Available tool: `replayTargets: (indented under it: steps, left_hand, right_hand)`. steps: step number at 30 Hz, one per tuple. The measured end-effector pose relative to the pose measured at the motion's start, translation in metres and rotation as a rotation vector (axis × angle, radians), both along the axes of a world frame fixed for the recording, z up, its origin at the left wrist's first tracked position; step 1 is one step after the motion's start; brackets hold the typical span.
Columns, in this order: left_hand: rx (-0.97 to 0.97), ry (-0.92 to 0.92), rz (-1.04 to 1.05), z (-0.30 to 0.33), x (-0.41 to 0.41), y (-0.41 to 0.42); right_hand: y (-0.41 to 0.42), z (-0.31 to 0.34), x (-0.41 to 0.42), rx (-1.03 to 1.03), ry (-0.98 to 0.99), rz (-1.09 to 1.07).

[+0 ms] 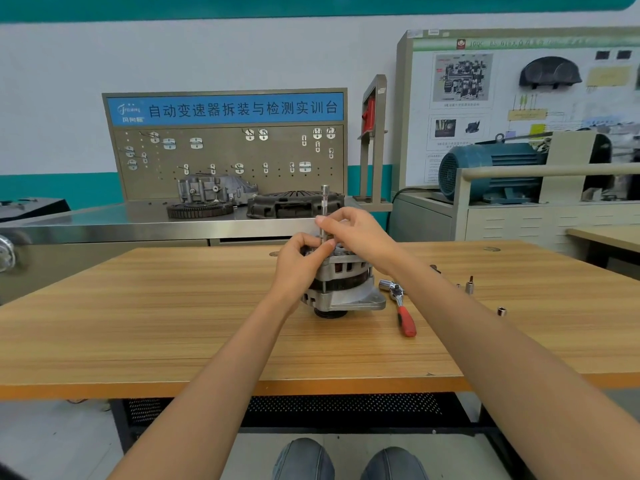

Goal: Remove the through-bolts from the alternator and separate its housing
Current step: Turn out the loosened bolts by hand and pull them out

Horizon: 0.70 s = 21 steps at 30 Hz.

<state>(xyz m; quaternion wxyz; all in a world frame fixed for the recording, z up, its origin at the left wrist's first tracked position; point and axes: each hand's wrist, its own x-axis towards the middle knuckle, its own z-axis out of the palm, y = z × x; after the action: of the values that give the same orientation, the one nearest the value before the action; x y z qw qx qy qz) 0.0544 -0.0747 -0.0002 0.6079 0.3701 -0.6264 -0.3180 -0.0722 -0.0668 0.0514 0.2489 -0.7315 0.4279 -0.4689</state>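
alternator [341, 289] top hidden by hands, small parts [469, 285] at right too small to identify

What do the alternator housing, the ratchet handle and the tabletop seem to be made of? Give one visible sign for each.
Alternator housing: probably cast aluminium; dull grey, matte, ribbed.
Ratchet handle: looks like red plastic or rubber grip; its head is bright, mirror-like metal.
Tabletop: wood-look board, possibly laminate; even striped grain, orange edge band.

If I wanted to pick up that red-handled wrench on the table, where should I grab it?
Probably by the red handle, coming from above at the end nearest you. The wrench lies flat on the table with its metal head pointing away toward the alternator, so the handle end is free and grippy.
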Motion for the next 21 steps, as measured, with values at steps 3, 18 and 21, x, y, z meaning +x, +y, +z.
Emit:
replayTargets:
  steps: [3, 18, 21]
  left_hand:
    - [-0.025, -0.013, -0.010, -0.001, 0.001, -0.001]
    - [-0.029, 0.046, 0.036, -0.001, -0.005, 0.003]
    - [-0.039, 0.041, -0.009, -0.002, -0.001, 0.003]
  right_hand:
    - [-0.001, -0.002, -0.001, -0.049, -0.013, -0.001]
    - [-0.003, -0.002, 0.000, -0.055, -0.034, -0.011]
    - [-0.001, -0.002, -0.003, -0.071, -0.001, 0.019]
